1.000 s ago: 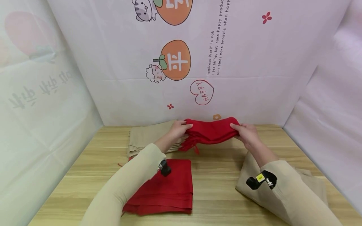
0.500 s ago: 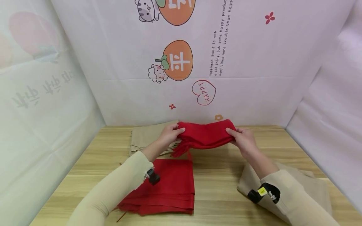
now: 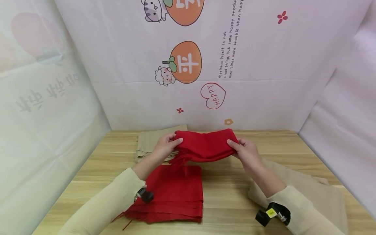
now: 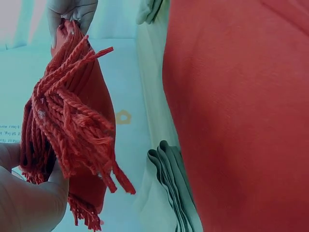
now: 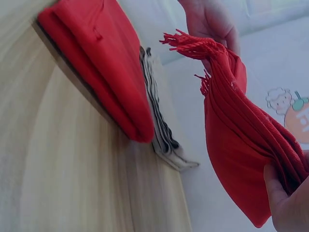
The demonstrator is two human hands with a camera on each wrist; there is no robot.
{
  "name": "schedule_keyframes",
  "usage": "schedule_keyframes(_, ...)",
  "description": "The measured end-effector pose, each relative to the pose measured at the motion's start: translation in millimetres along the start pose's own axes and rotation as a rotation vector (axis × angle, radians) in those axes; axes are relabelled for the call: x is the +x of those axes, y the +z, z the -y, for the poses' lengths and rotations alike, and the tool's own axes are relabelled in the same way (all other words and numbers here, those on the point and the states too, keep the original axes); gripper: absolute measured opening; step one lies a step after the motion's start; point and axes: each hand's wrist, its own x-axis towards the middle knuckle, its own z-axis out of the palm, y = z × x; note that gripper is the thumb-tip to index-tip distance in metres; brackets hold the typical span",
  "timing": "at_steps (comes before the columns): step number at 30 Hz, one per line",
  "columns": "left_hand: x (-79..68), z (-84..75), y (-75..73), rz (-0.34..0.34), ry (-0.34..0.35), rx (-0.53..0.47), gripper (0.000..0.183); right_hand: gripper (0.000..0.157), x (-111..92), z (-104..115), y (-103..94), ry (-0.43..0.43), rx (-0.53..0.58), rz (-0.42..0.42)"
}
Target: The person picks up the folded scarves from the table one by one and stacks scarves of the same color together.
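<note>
A folded red scarf [image 3: 205, 145] with twisted fringe is held up off the table between both hands. My left hand [image 3: 164, 147] pinches its fringed end, thumb on top; the tassels [image 4: 77, 116] hang loose in the left wrist view. My right hand [image 3: 246, 151] grips the opposite end, thumb over the layered folds, as the right wrist view also shows. Below and left of the held scarf lies a folded red cloth stack [image 3: 176, 192]. Behind the left hand sits a folded beige cloth stack [image 3: 152, 140], partly covered by the hand and scarf.
Under the right forearm a larger beige cloth [image 3: 317, 199] lies spread on the wood-grain table [image 3: 226, 195]. A white printed backdrop [image 3: 258, 65] stands at the table's back, with white sheets along both sides.
Both hands have brought the scarf leftward and a little toward me, lowering it in the head view. It now hangs just above the red stack's back edge. The grips stay the same.
</note>
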Motion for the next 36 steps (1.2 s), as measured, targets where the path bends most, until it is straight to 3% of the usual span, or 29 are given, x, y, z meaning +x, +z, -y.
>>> schedule_keyframes(6,-13.2,4.3,-10.3,-0.003,0.004,0.018,0.039,0.048,-9,-5,10.6,0.016,-0.003,0.012)
schedule_keyframes(14,-33.9,8.6,-26.9,0.009,-0.034,-0.064,0.045,0.043,-22,-11,27.0,0.015,0.006,0.053)
schedule_keyframes(24,-54.3,16.7,-48.2,-0.018,0.014,-0.010,0.046,0.035,-33,-16,50.0,0.022,0.000,0.064)
schedule_keyframes(30,-65.8,23.2,-61.3,-0.030,0.048,0.002,0.038,0.029,-39,-23,63.9,0.023,0.007,0.078)
schedule_keyframes(36,-77.9,29.1,-72.0,-0.045,0.045,0.033,0.035,0.024,-46,-29,76.9,0.018,0.018,0.073)
